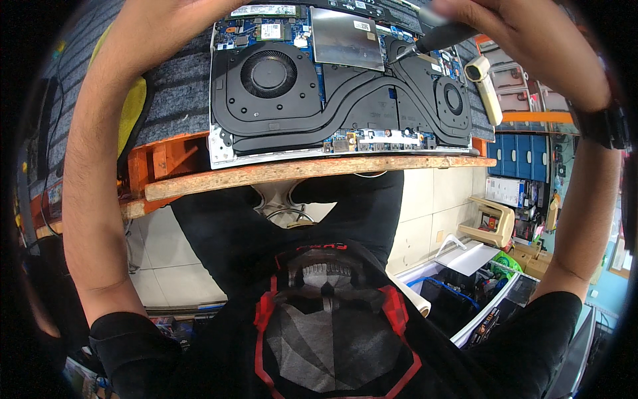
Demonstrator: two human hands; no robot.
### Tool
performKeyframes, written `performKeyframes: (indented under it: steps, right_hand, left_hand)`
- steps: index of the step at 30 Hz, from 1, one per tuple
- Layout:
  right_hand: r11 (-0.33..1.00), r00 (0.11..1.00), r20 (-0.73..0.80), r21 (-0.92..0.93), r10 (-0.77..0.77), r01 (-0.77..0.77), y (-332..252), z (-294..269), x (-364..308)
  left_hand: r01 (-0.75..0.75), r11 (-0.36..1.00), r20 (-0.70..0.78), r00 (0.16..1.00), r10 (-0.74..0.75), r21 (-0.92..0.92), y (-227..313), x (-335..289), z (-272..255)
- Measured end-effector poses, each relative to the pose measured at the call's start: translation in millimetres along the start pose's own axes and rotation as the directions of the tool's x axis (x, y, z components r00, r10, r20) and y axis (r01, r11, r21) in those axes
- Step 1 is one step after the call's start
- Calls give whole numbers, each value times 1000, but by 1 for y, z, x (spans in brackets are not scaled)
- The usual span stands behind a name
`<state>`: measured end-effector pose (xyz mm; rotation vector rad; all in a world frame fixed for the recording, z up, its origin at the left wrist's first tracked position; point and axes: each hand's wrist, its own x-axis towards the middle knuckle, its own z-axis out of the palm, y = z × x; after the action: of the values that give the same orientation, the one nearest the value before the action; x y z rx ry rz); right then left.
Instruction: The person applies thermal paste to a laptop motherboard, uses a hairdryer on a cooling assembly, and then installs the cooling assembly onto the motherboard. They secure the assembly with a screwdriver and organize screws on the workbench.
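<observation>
An opened laptop [365, 116] lies before me with its insides bare. Black heat pipes [359, 85] run between a large fan [269, 74] on the left and a smaller fan [453, 98] on the right. My right hand [498, 18] grips a screwdriver [446, 37] with a dark handle. Its metal shaft slants down left, and the tip is at the black cooler beside a silver metal plate [345, 43]. Over the laptop's far left corner reaches my left hand [189, 14]; its fingers are cut off by the upper edge.
The laptop rests on a grey ribbed mat [174, 100] by the bench's wooden front edge [319, 171]. Right of it lies a cream-coloured handheld tool [488, 93]. Clear parts boxes [515, 80] stand beyond. Lower right are a cream stool [490, 223] and a bin of cables [442, 299].
</observation>
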<state>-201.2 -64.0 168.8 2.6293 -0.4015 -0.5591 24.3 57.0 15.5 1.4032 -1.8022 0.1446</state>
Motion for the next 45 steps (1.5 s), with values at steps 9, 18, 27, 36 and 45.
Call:
performKeyframes:
  steps: [9, 18, 27, 36, 45]
  right_hand:
    - [994, 994, -6, 13, -106, 106, 7, 4, -1]
    - [698, 820, -216, 439, -530, 566, 59, 24, 16]
    - [993, 996, -48, -93, -74, 69, -9, 5, -4]
    - [998, 996, 84, -35, -42, 45, -1, -6, 3]
    - [996, 996, 14, -28, -88, 88, 1, -3, 0]
  left_hand:
    - [-63, 991, -38, 997, 68, 114, 13, 0, 2]
    - [64, 997, 30, 997, -65, 47, 10, 0, -9]
    - [-29, 1000, 2, 1000, 29, 4, -1, 0, -1]
    - [-30, 999, 7, 1000, 30, -12, -3, 1, 2]
    - [-19, 1000, 8, 1000, 19, -6, -3, 0, 2]
